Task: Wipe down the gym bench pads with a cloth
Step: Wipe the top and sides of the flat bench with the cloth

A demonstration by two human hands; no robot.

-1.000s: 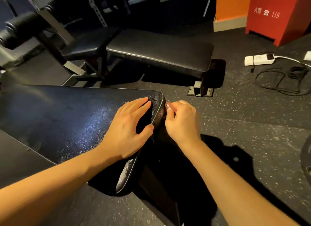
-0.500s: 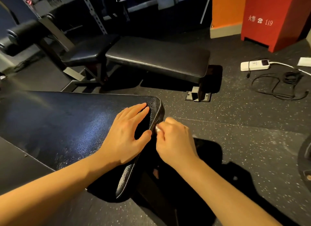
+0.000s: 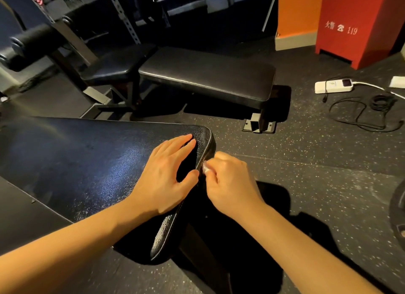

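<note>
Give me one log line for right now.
stage: pad edge wipe | left hand: flat on near pad | right hand: pinches cloth at pad's end edge | far bench: no hand on it

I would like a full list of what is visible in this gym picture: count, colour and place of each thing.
near bench pad: one, black, lower left foreground
far bench: one, black, centre, behind
roller pad: one, black, upper left
cabinet: one, red, upper right
power strip: one, white, floor, right
cable: one, black, floor beside power strip
cloth: one, whitish, mostly hidden, at near bench pad's edge
left hand: one, flat on near bench pad
right hand: one, pinches cloth
</note>
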